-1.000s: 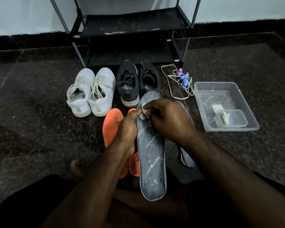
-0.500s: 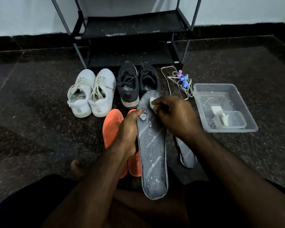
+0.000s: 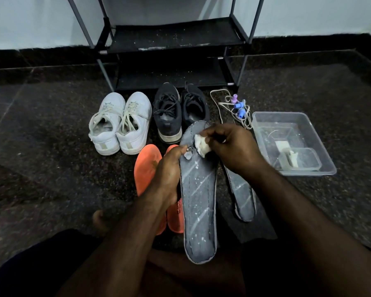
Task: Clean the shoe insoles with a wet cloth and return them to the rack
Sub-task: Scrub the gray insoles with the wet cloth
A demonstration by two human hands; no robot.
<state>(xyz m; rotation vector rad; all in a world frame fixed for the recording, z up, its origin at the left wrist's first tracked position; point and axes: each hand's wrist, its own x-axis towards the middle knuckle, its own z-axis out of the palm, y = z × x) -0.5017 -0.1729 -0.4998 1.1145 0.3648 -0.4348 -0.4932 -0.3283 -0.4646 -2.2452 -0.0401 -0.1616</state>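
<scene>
A long grey insole (image 3: 198, 202) with white streaks stands tilted over my lap. My left hand (image 3: 167, 170) grips its left edge, thumb on top. My right hand (image 3: 229, 146) pinches a small white wet cloth (image 3: 200, 144) and presses it on the insole's upper part. A second grey insole (image 3: 242, 196) lies on the floor to the right, partly under my right forearm. Two orange insoles (image 3: 147, 168) lie on the floor to the left, partly hidden by my left arm. The black shoe rack (image 3: 174, 37) stands at the back.
White sneakers (image 3: 120, 123) and black sneakers (image 3: 180, 110) sit in front of the rack. A clear plastic tub (image 3: 317, 133) holding a smaller container is at the right. Laces with blue and purple pegs (image 3: 238, 106) lie beside it. Dark stone floor surrounds everything.
My right hand with the cloth has slid up the insole toward its top end, then back down a little. My left hand keeps the same grip.
</scene>
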